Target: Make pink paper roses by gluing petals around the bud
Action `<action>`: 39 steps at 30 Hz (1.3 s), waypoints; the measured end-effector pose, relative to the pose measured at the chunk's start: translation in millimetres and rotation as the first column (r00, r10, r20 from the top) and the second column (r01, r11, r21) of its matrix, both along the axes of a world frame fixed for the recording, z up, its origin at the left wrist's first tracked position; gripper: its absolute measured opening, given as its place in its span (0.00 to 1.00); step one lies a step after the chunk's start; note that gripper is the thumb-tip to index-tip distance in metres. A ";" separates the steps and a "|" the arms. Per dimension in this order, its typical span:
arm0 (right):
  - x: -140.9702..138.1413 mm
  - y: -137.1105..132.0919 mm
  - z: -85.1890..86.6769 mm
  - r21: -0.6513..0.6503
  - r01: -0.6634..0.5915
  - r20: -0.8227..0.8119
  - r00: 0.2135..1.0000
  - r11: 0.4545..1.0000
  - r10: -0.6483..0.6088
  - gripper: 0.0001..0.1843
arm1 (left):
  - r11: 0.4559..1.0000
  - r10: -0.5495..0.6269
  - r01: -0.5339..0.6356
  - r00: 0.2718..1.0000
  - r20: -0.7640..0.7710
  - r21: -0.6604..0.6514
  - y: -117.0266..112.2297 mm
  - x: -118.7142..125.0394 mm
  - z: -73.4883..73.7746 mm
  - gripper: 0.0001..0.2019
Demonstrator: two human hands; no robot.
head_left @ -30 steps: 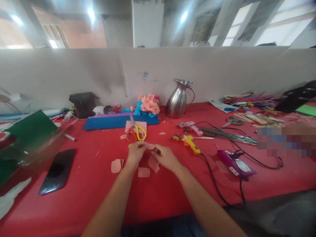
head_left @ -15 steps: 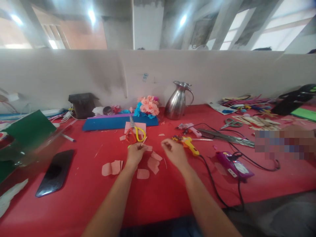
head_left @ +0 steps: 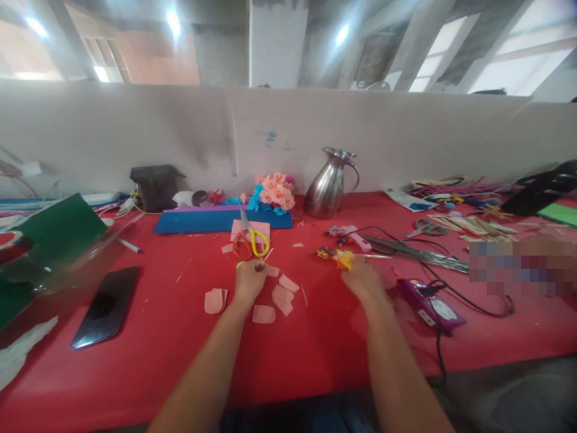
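While a dark phone (head_left: 106,307) lies idle far to the left on the red table (head_left: 157,361), the work sits at the middle: loose pink paper cut-outs (head_left: 215,299) are scattered just beside the left hand (head_left: 249,281), whose fingers are drawn together in a pinch on what looks like a small pink paper bit (head_left: 271,271), held low over the cloth in front of the red-and-yellow scissors (head_left: 250,240). Further right and well apart from it, the right hand (head_left: 366,279) rests over the rear of the yellow glue gun (head_left: 338,257), its fingers curled down onto the handle; whether they have fully closed round it cannot be told, since the back of the hand hides them. The step looks like fetching the glue for the held bit. Bringing the nozzle to the left hand would call for a firm grip and for keeping the black cord (head_left: 433,361) from dragging on the purple pack (head_left: 428,304) beside it.
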State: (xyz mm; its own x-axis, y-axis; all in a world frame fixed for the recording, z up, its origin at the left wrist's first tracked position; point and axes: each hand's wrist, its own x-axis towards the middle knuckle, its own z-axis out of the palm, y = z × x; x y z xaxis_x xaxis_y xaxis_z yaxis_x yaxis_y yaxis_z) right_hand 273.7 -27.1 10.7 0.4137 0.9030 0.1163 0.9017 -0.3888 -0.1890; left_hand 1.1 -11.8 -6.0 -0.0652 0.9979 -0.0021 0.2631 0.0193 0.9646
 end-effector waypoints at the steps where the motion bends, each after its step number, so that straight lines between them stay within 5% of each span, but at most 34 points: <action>1: 0.9 3.6 0.9 -0.016 0.019 -0.037 0.999 1.000 -0.019 0.14 | 1.000 0.003 -0.003 1.000 -0.009 0.002 0.6 -0.5 -1.0 0.03; 4: 0.4 12.6 5.4 -0.034 0.050 -0.312 0.948 0.998 -0.058 0.07 | 1.000 0.014 -0.014 0.999 -0.041 -0.004 1.8 -1.5 -2.1 0.03; 9: -11.6 10.3 15.6 0.108 0.003 -0.735 0.674 0.994 0.078 0.06 | 0.999 0.039 -0.040 0.998 -0.050 -0.020 1.6 -1.4 1.4 0.03; 13: -26.0 -1.1 27.5 0.188 -0.031 -0.942 0.277 0.982 0.189 0.09 | 0.998 0.018 -0.021 0.999 -0.052 -0.058 0.8 -0.9 4.5 0.03; 15: -33.7 -5.9 32.7 0.164 -0.040 -0.972 0.163 0.986 0.169 0.10 | 0.998 0.011 -0.018 0.996 -0.092 -0.068 1.1 -1.3 5.1 0.03; 17: -41.0 -9.2 35.7 0.159 -0.055 -0.973 0.159 0.986 0.166 0.13 | 0.996 0.008 -0.018 0.992 -0.122 -0.082 2.0 -2.1 5.1 0.02; 25: -56.7 -18.0 35.9 0.217 -0.180 -0.866 0.417 0.959 0.274 0.16 | 0.994 0.014 -0.035 0.980 -0.201 -0.104 7.6 -4.4 0.1 0.02; 30: -62.2 -26.2 38.2 0.195 -0.408 -0.850 0.385 0.892 0.361 0.18 | 0.994 -0.002 -0.017 0.986 -0.164 -0.112 9.1 -4.6 -3.9 0.01; 34: -69.6 -28.7 34.1 0.104 -0.511 -0.790 0.478 0.853 0.383 0.21 | 0.995 -0.013 -0.004 0.985 -0.171 -0.096 11.7 -5.3 -10.0 0.01; 39: -78.0 -26.0 29.0 0.210 -0.624 -0.731 0.411 0.753 0.545 0.23 | 0.997 -0.034 0.028 0.997 -0.068 -0.078 13.5 -4.3 -14.1 0.04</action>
